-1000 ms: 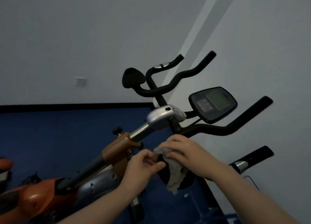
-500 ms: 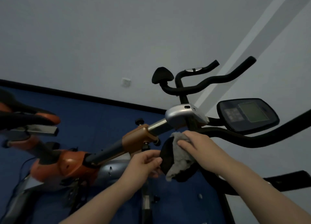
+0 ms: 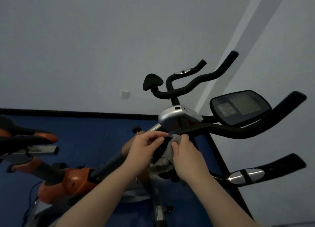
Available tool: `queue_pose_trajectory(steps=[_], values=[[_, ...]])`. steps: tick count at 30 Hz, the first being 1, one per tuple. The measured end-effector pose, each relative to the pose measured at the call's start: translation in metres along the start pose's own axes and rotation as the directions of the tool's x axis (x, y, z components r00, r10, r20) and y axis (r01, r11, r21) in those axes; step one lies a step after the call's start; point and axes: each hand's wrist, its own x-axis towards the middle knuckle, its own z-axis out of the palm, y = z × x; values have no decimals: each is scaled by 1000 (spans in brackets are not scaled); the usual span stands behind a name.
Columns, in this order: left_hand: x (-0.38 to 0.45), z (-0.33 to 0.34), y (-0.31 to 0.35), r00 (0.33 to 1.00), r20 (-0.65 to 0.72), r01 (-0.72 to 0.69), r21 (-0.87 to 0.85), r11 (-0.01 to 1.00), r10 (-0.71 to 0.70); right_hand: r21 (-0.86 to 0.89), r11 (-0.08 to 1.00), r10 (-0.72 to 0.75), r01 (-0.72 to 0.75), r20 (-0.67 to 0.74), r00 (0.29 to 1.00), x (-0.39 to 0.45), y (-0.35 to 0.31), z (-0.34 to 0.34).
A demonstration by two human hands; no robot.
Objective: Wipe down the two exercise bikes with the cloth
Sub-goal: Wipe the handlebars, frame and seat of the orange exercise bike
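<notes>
The right hand (image 3: pixel 186 160) gripped the grey cloth (image 3: pixel 163 158), pressing it against a black pad (image 3: pixel 159 151) on the orange exercise bike (image 3: pixel 71 180). The left hand (image 3: pixel 143 150), just beside, pinched the pad's edge. Console (image 3: pixel 240 107) lettering above the right hand was unreadable.

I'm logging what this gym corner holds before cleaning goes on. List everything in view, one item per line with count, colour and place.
exercise bike: one, orange and silver frame, centre to lower left
handlebars: black, right of centre; a second black set rises behind
console: one, black with grey screen, right
saddle: one, black and orange, left edge
elbow pad: one, black, centre, by the far bars
cloth: one, grey, centre, pressed on a black pad
wall socket: one, white, on the grey wall
floor: blue, lower half
left hand: steadies the pad
right hand: fingers grip the cloth
</notes>
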Motion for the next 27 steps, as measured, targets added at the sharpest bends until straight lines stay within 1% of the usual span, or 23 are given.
queue_pose_trajectory(steps=[1, 3, 5, 10, 11, 13, 15, 18, 21, 25, 26, 27], values=[[3, -1, 1, 1000, 24, -13, 41, 999, 12, 25, 1000, 18, -18, -27, 999, -2, -1, 2], [7, -4, 0, 998, 64, -18, 59, 998, 14, 151, 984, 101, -93, -47, 994, -14, 3, 4], [12, -9, -3, 994, 113, -14, 47, 999, 8, 239, 952, 198, -189, -14, 980, -25, 7, 5], [32, -23, 2, 960, 281, -2, 75, 997, -19, 185, 917, 343, -353, 88, 935, -9, -4, -2], [36, -25, 3, 949, 314, -1, 88, 996, -27, 223, 896, 377, -384, 75, 923, -9, -8, -1], [42, -29, 3, 926, 377, -5, 106, 994, -36, 327, 847, 456, -419, -42, 889, -22, -16, 8], [45, -32, 2, 906, 423, -18, 102, 995, -27, 424, 791, 550, -441, -176, 817, -45, -27, 28], [49, -36, 1, 885, 465, -51, 113, 992, -8, 542, 707, 655, -454, -260, 709, -57, -45, 51], [55, -38, 3, 869, 495, -95, 131, 987, 18, 509, 689, 711, -516, -335, 618, -44, -55, 50], [51, -42, 9, 847, 531, -120, 154, 981, 20, 506, 659, 751, -557, -481, 452, -47, -77, 71], [51, -43, 9, 842, 539, -125, 158, 979, 21, 502, 658, 750, -561, -501, 431, -50, -84, 80], [51, -44, 10, 836, 547, -134, 160, 978, 26, 482, 663, 743, -573, -516, 426, -51, -86, 85]])
